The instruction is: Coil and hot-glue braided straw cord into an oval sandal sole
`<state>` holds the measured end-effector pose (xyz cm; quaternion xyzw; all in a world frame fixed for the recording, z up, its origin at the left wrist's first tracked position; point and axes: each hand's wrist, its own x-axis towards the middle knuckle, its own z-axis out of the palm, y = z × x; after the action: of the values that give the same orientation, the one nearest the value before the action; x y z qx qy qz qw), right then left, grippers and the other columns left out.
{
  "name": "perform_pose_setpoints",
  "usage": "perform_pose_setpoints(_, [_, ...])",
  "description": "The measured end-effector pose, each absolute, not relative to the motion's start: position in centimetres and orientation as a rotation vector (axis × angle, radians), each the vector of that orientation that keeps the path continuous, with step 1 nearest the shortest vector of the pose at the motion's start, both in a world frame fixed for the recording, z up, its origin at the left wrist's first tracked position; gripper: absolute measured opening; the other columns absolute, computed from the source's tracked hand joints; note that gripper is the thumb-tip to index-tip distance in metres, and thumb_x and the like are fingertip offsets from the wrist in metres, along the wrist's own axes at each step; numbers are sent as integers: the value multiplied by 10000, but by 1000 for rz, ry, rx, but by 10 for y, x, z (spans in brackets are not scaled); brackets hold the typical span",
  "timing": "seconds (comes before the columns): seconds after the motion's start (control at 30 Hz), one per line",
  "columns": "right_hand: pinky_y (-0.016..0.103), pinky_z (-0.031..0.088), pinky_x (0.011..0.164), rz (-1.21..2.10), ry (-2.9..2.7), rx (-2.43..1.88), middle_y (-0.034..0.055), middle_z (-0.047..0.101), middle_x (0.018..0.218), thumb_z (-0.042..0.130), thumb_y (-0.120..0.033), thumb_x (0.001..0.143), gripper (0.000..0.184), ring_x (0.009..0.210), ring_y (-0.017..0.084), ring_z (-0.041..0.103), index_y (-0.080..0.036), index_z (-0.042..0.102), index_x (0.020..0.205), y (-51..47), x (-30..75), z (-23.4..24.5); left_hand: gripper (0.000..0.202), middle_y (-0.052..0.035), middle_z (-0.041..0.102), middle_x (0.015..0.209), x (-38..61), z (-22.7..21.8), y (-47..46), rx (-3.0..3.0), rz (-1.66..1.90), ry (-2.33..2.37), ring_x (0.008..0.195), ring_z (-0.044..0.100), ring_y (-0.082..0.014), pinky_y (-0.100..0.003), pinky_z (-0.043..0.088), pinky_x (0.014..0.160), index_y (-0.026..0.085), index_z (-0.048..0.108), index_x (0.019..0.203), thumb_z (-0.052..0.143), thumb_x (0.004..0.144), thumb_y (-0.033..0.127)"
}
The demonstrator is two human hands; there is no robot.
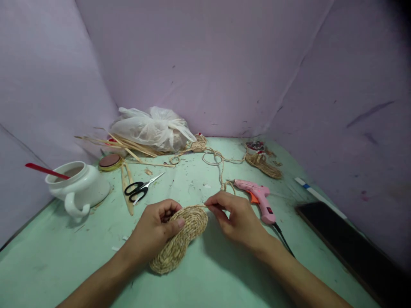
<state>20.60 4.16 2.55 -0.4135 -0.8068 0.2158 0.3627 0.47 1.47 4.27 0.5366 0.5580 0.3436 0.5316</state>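
A coiled straw sole-shaped mat point(180, 241) lies on the green table point(224, 273) in front of me. My left hand point(154, 229) grips its upper left edge, thumb pressed on top and fingers curled underneath. My right hand point(233, 214) pinches the braided straw rope point(221, 171) where it meets the mat's far rim. The rope trails away toward the back of the table.
A pink glue gun point(257, 197) lies just right of my right hand, its cord running toward me. Black scissors point(139, 189), a white pot point(78, 186) with a red stick, a plastic bag point(150, 128), straw strips, another woven piece point(265, 164) and a dark slab point(349, 248) surround the work.
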Motion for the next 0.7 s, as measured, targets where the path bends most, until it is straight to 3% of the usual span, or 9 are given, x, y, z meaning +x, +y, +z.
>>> perform_pose_setpoints(0.3, [230,431,548,549,-2018,-987,28,643,684,500,-62,762,160,605,129,576,-163,621,793,38,200,27,207,19,568,578,8,40,13,1135,928,1294,524,486,-109,-222,380,497,147,561,710,658,620,306])
perform_pose_setpoints(0.7, [275,434,556,424,-2086,-966,55,610,721,458,-64,771,185,626,159,563,-167,606,816,32,201,31,162,31,549,550,14,44,8,1185,1009,1418,521,464,-107,-216,363,490,146,585,657,654,590,277])
